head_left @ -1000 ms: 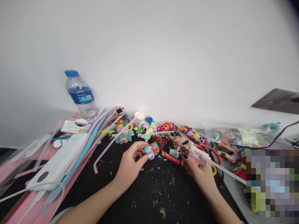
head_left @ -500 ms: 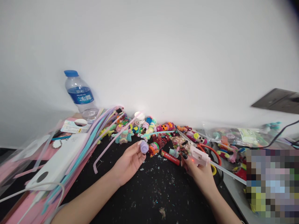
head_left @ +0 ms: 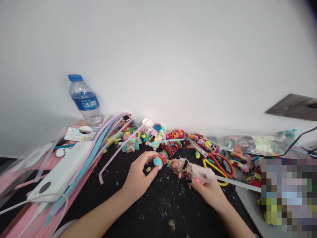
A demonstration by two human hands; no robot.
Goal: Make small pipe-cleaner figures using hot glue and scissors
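Between the thumb and fingers of my left hand (head_left: 140,173) is a small rolled pipe-cleaner coil (head_left: 158,161), its light blue face showing. My right hand (head_left: 206,191) is wrapped round a pale pink hot glue gun (head_left: 201,173), whose front is crusted with brownish fuzz and residue. The gun's nozzle points left, a short gap from the coil. A translucent glue stick (head_left: 239,182) juts from its back, and a red light glows on its side. Just behind the coil lies an orange and red fuzzy figure (head_left: 163,156).
Scissors (head_left: 218,158) with orange handles lie behind the glue gun. Pipe cleaners (head_left: 99,148) lie across the left side, near a water bottle (head_left: 85,99). Several fuzzy figures line the wall around a small white tub (head_left: 148,125). A clear bag (head_left: 247,142) lies right.
My left hand has turned the coil from its purple side to its blue face and lowered it slightly. The glue gun has moved left and down, its nozzle now near the coil.
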